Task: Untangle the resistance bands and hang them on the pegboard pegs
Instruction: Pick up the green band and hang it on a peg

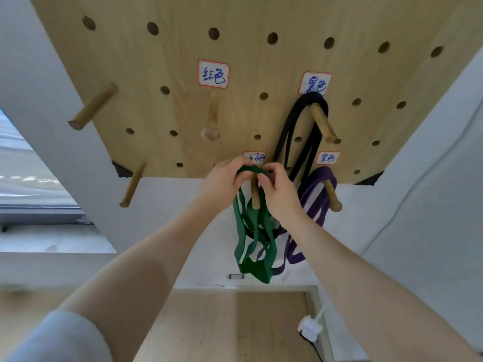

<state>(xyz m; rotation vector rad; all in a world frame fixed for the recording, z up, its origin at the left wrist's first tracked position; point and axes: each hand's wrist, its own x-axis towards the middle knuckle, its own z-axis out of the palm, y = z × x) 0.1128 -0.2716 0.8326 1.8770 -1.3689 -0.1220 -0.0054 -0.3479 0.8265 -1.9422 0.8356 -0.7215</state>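
A wooden pegboard (235, 53) fills the top of the view. Looped over a bottom-row peg (255, 197) is a green resistance band (252, 246), whose loops hang down below it. My left hand (224, 178) and my right hand (277, 189) both pinch the top of this band at the peg. A black band (292, 131) hangs from the peg (322, 124) above right. A purple band (313, 202) hangs from the peg (333, 194) at the lower right. The peg (213, 116) under the red-bordered label carries nothing.
Two bare pegs (92, 107) (133, 185) stick out at the board's left. Handwritten labels (213, 74) sit above the pegs. Below lies a wooden tabletop (227, 325) with a white plug and cable (309, 329). White walls flank the board; a window is at far left.
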